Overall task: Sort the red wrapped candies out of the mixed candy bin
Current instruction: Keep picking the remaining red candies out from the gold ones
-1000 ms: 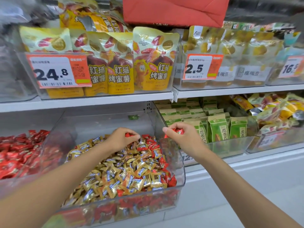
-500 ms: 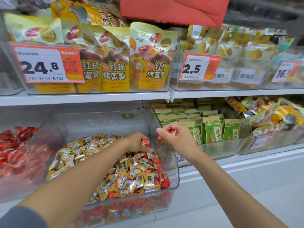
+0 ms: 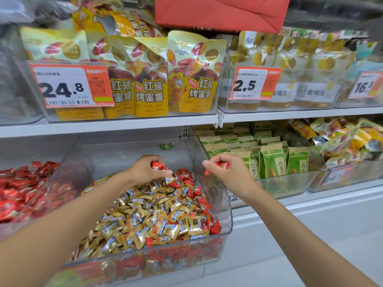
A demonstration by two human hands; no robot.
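Note:
A clear plastic bin (image 3: 224, 206) on the lower shelf holds a heap of gold wrapped candies (image 3: 145, 218) mixed with red wrapped candies (image 3: 184, 177), mostly along its right side and back. My left hand (image 3: 145, 169) reaches into the back of the bin and grips a red candy (image 3: 155, 165) in curled fingers. Over the bin's right wall, my right hand (image 3: 228, 172) holds a bunch of red candies (image 3: 219, 165) in its fingers.
A second clear bin (image 3: 62, 183) to the left is full of red candies (image 3: 18, 191). To the right stand green snack packs (image 3: 273, 162) in a tray. The shelf above carries yellow sweet potato bags (image 3: 151, 79) and price tags (image 3: 70, 85).
My left hand has lifted slightly off the heap at the back of the bin, now with a red candy in its fingers. My right hand stays by the right wall with its candies.

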